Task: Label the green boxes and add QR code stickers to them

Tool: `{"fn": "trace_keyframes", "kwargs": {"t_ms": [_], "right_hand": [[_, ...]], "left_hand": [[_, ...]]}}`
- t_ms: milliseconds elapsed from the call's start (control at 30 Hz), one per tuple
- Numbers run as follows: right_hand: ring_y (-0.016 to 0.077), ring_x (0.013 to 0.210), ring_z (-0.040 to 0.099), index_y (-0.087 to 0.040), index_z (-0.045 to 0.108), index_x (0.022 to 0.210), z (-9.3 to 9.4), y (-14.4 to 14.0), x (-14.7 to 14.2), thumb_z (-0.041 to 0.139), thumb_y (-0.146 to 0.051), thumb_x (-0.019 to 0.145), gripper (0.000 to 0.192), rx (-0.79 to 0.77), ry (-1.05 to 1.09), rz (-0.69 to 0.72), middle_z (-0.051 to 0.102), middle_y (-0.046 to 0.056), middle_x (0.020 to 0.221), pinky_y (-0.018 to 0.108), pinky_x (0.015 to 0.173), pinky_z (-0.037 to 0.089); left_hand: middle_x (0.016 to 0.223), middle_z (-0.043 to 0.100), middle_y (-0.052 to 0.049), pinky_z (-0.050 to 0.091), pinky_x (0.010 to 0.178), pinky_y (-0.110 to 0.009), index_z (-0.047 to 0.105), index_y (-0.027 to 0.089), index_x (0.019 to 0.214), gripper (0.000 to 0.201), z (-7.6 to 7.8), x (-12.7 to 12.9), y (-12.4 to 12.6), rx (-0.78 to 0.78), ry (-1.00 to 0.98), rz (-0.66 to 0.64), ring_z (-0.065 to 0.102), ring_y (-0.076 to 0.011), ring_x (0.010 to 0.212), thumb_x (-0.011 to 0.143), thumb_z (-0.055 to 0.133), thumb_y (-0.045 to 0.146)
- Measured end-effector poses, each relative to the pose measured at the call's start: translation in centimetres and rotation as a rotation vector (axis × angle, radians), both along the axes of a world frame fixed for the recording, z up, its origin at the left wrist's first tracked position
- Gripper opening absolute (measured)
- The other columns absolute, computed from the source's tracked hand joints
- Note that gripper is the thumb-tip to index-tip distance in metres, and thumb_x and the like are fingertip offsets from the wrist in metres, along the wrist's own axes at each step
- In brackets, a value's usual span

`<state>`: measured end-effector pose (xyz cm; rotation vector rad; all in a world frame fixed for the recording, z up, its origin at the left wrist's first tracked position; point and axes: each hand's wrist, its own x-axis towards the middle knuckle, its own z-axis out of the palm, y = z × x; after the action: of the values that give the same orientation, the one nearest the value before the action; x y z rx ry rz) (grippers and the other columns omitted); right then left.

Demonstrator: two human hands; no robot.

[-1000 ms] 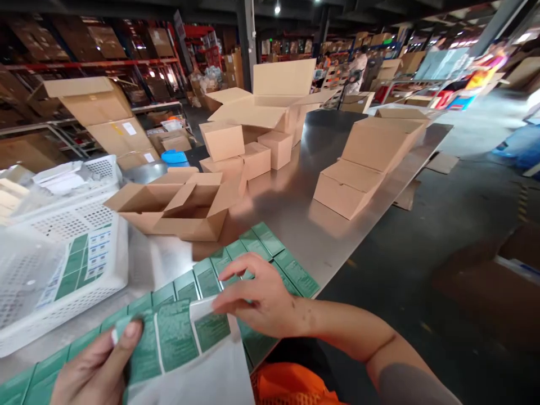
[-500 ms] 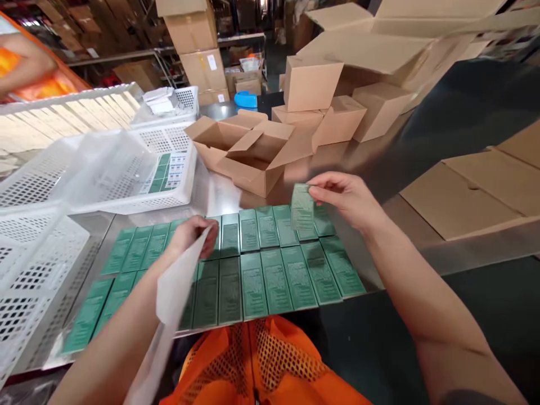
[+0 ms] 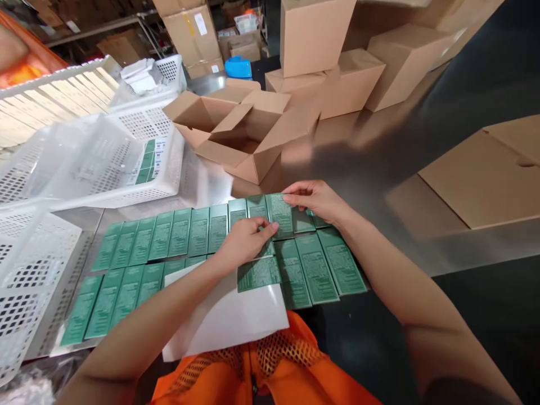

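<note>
Two rows of flat green printed boxes (image 3: 180,232) lie side by side before me. My right hand (image 3: 318,199) pinches the upper right corner of a thin green-looking label (image 3: 280,215), which lies over the back row. Close to that label's lower left edge, my left hand (image 3: 248,239) is closed, thumb against forefinger; what it grips, if anything, is hidden. A white sheet (image 3: 228,320) rests over the front row beneath my left forearm. Crosswise at the sheet's upper edge shows a green rectangle (image 3: 259,274); I cannot tell whether it is a label or a box.
White perforated baskets (image 3: 126,194) stand on the left, one with green-and-white packs inside. Behind the rows sits an open carton (image 3: 253,160). Closed cartons (image 3: 318,39) are stacked farther back, and a folded carton (image 3: 485,174) lies right. A person's orange clothing (image 3: 25,56) shows far left.
My right hand has brought the label down and left onto the back row. My left hand has moved right, and the white sheet now lies flat over the front boxes.
</note>
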<state>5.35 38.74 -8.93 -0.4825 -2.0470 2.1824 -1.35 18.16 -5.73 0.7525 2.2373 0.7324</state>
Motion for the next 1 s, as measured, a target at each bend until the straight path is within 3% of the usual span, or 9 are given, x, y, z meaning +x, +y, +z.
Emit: {"fn": "trace_keyframes", "kwargs": {"t_ms": [133, 267, 333, 733, 1000], "right_hand": [[0.0108, 0.058, 0.050, -0.019, 0.077, 0.082, -1.0, -0.3, 0.1, 0.082, -0.044, 0.067, 0.029, 0.154, 0.048, -0.007, 0.065, -0.001, 0.067, 0.025, 0.054, 0.038], [0.0115, 0.063, 0.053, -0.020, 0.078, 0.076, -2.0, -0.7, 0.0, 0.079, -0.030, 0.074, 0.010, 0.465, 0.127, -0.104, 0.066, 0.000, 0.071, 0.027, 0.062, 0.041], [0.0116, 0.063, 0.054, -0.021, 0.079, 0.075, -2.3, -0.8, 0.0, 0.079, -0.026, 0.075, 0.005, 0.544, 0.121, -0.111, 0.065, 0.000, 0.071, 0.027, 0.062, 0.041], [0.0142, 0.063, 0.055, -0.025, 0.079, 0.075, -2.4, -1.2, -0.2, 0.080, -0.027, 0.076, 0.003, 0.632, 0.042, -0.113, 0.065, 0.000, 0.071, 0.029, 0.063, 0.045], [0.0150, 0.063, 0.056, -0.028, 0.081, 0.082, -2.9, -1.5, -0.1, 0.082, -0.028, 0.075, 0.006, 0.682, 0.063, -0.140, 0.064, 0.001, 0.075, 0.032, 0.067, 0.049]], "left_hand": [[0.050, 0.046, 0.004, 0.028, 0.055, -0.029, 0.064, 0.022, 0.073, 0.032, -0.4, 0.4, 0.6, -0.119, 0.102, -0.022, 0.040, -0.0143, 0.048, 0.090, 0.050, 0.045], [0.054, 0.052, 0.001, 0.028, 0.058, -0.031, 0.065, 0.022, 0.071, 0.033, -0.6, 0.7, 1.0, -0.221, 0.167, -0.067, 0.048, -0.0175, 0.055, 0.091, 0.049, 0.043], [0.059, 0.057, -0.001, 0.029, 0.059, -0.032, 0.064, 0.023, 0.069, 0.033, -0.5, 0.8, 1.3, -0.248, 0.189, -0.085, 0.052, -0.0193, 0.061, 0.091, 0.049, 0.042], [0.064, 0.062, -0.005, 0.029, 0.060, -0.033, 0.060, 0.023, 0.064, 0.033, -0.8, 0.7, 1.8, -0.323, 0.256, -0.120, 0.057, -0.0241, 0.068, 0.090, 0.050, 0.041], [0.071, 0.066, -0.010, 0.032, 0.059, -0.033, 0.067, 0.023, 0.067, 0.033, -0.9, 0.3, 2.3, -0.347, 0.303, -0.168, 0.061, -0.0273, 0.073, 0.089, 0.051, 0.042]]}}
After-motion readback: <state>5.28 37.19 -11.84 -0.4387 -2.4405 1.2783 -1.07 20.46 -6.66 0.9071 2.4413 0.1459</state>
